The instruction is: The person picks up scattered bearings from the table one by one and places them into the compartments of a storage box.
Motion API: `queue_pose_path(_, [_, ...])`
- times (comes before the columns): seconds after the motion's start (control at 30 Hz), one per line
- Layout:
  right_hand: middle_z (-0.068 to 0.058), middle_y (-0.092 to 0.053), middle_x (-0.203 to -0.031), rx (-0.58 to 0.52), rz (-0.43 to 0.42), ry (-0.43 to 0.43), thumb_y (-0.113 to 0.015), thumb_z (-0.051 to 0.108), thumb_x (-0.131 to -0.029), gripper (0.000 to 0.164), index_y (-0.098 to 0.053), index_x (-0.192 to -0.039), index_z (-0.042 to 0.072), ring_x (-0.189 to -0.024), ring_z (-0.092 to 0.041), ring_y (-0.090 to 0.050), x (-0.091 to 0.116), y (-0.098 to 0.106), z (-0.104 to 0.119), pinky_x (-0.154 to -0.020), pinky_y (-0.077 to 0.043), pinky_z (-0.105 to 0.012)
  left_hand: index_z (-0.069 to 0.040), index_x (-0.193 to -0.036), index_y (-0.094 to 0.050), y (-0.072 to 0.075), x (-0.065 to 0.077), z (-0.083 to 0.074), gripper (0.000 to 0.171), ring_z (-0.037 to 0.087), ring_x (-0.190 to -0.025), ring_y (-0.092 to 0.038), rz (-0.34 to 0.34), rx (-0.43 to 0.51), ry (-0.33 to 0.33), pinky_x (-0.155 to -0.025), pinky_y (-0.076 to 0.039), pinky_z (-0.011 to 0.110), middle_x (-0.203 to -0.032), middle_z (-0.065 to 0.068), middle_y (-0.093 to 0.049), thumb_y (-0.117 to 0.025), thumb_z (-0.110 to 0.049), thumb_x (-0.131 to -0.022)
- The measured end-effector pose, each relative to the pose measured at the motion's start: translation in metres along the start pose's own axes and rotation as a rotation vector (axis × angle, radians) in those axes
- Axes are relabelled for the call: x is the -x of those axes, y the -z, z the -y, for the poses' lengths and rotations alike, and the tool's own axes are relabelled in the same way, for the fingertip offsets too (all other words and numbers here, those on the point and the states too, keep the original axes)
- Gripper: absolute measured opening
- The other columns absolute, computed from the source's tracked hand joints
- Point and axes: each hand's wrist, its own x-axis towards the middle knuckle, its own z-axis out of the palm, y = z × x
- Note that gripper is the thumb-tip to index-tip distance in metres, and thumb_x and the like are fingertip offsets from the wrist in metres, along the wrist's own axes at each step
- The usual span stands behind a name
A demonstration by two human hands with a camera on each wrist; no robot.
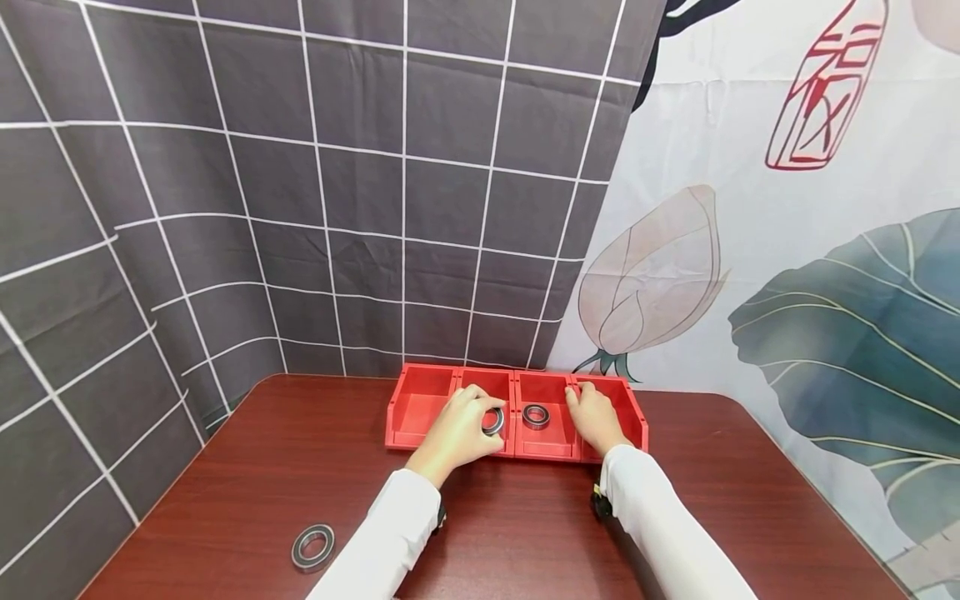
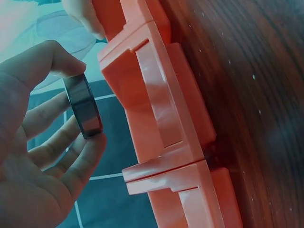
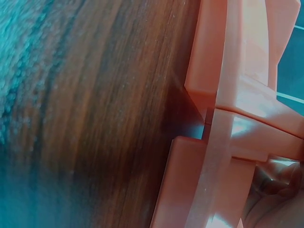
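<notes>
My left hand (image 1: 459, 423) pinches a ring-shaped ball bearing (image 2: 84, 105) by its rim between thumb and fingertips. It holds this bearing over the second compartment from the left of a red divided bin (image 1: 547, 450). In the left wrist view the bearing is tilted and clear of the bin's front edge. Another bearing (image 1: 536, 416) lies in the compartment to the right of it. My right hand (image 1: 597, 419) reaches into the rightmost compartment, beside its divider. Only part of its fingers (image 3: 278, 190) shows in the right wrist view; whether they hold anything is hidden.
A third bearing (image 1: 312, 547) lies flat on the brown wooden table (image 1: 247, 467), near the front left by the left sleeve. The red bin stands near the table's back edge, in front of a dark gridded cloth (image 1: 360, 200) and a printed white cloth (image 1: 675, 150).
</notes>
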Motion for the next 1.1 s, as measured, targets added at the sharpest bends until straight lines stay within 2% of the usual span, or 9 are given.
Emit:
queue_pose_path(0.33, [-0.025,-0.055,-0.126,-0.037,0.038,-0.046,-0.043,0.033,-0.102,0.052,-0.036,-0.138,-0.004,-0.103,-0.035,-0.061,-0.001,0.002,0.001,-0.089,-0.05,-0.052,-0.015,-0.115,-0.071,-0.006,-0.015,0.006,0.046,0.019,-0.091,-0.05,0.051,-0.022,0.05,-0.079,-0.049,0.03,-0.102,0.001,-0.058,-0.077,-0.022,-0.07])
queue_pose_path(0.63, [-0.025,-0.057,-0.122,-0.024,0.031,-0.033,-0.043,0.032,-0.102,0.051,-0.037,-0.136,-0.005,-0.099,-0.034,-0.062,0.001,0.002,0.002,-0.088,-0.052,-0.051,-0.013,-0.112,-0.072,-0.01,-0.019,0.009,0.044,0.02,-0.088,-0.05,0.073,-0.044,0.045,-0.077,-0.049,0.031,-0.099,0.003,-0.058,-0.078,-0.022,-0.07])
queue_pose_path(0.83, [-0.025,-0.056,-0.125,-0.03,0.031,-0.039,-0.043,0.032,-0.102,0.051,-0.037,-0.137,-0.004,-0.101,-0.034,-0.061,0.001,0.003,0.004,-0.089,-0.051,-0.052,-0.012,-0.114,-0.071,-0.015,-0.025,0.008,0.043,0.021,-0.09,-0.05,0.114,-0.075,0.074,-0.076,-0.05,0.03,-0.1,0.005,-0.058,-0.078,-0.021,-0.072])
queue_pose_path(1.1, [-0.024,-0.056,-0.125,-0.05,0.031,-0.042,-0.043,0.032,-0.102,0.051,-0.037,-0.138,-0.004,-0.101,-0.034,-0.061,0.003,0.003,0.003,-0.088,-0.052,-0.051,-0.007,-0.115,-0.069,-0.027,-0.032,0.008,0.044,0.026,-0.095,-0.052,0.129,-0.108,0.093,-0.082,-0.051,0.033,-0.103,0.012,-0.058,-0.079,-0.013,-0.073])
